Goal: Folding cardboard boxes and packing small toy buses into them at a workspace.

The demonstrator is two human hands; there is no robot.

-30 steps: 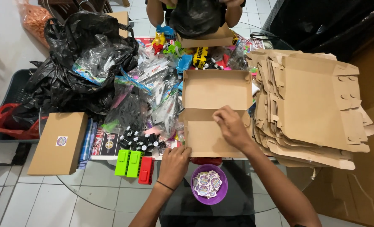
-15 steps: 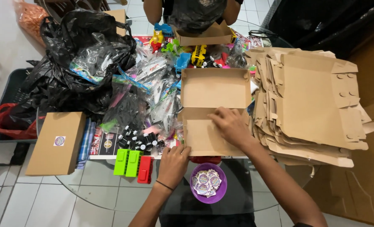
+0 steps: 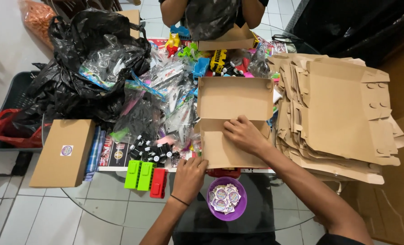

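left hand [image 3: 189, 174] gripping cardboard box [image 3: 231, 122], right hand [image 3: 243, 135] pressing flat

A closed box [image 3: 62, 153] lies at the left of the surface [image 3: 102, 204]. Green and red blocks [image 3: 145, 176] sit beside a purple bowl [image 3: 226, 198] of stickers. Flat cardboard [image 3: 338, 115] is stacked right. Black bags [image 3: 81, 68] lie behind.

Single head-worn camera, looking steeply down and forward over the glass table [image 3: 120, 213] at close range; the far edge reaches another person's arms [image 3: 172, 11].
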